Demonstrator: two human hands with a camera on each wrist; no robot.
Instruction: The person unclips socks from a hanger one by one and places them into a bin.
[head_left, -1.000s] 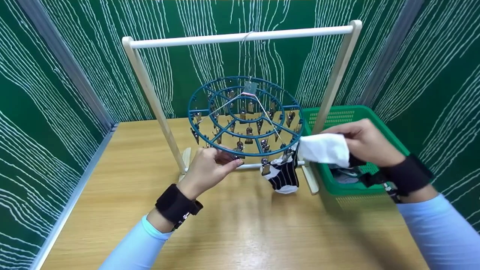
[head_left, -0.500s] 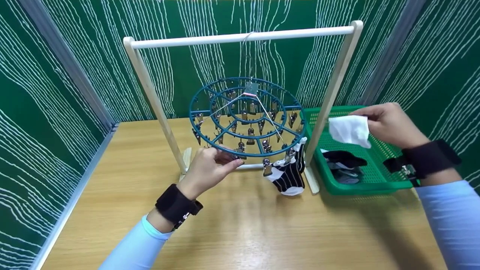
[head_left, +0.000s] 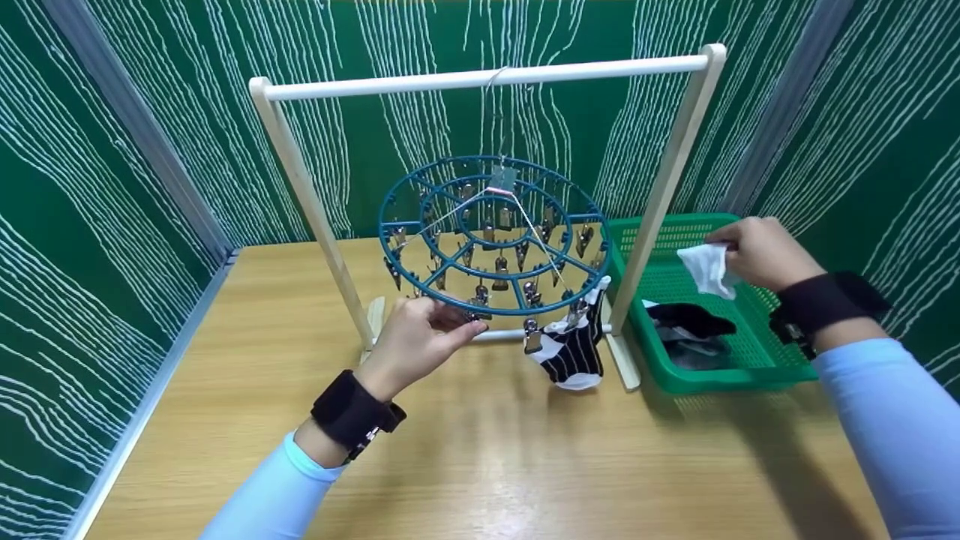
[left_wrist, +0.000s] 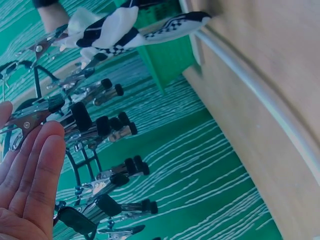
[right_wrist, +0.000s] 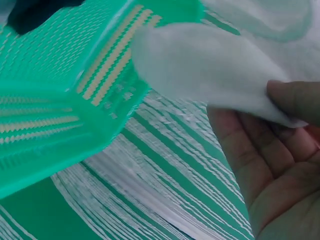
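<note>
the left hand (head_left: pixel 420 341), low in the centre of the frame, has not moved over the last second — its straight fingers rest against the near rim of the blue round clip hanger (head_left: pixel 491 232), steadying it without curling round anything. just right of it the striped sock (head_left: pixel 571 351) hangs pegged as before. the change is on the right: the right hand (head_left: pixel 757 251), which held the white sock (head_left: pixel 709 268) right beside the hanger, has drawn back and now pinches it above the green basket (head_left: pixel 720 375) (dark socks lie inside). so the white sock is not clipped on. the wooden rack's right post (head_left: pixel 660 202) stands between sock and hanger; bare tabletop in the foreground is open, the green walls close in behind.
</note>
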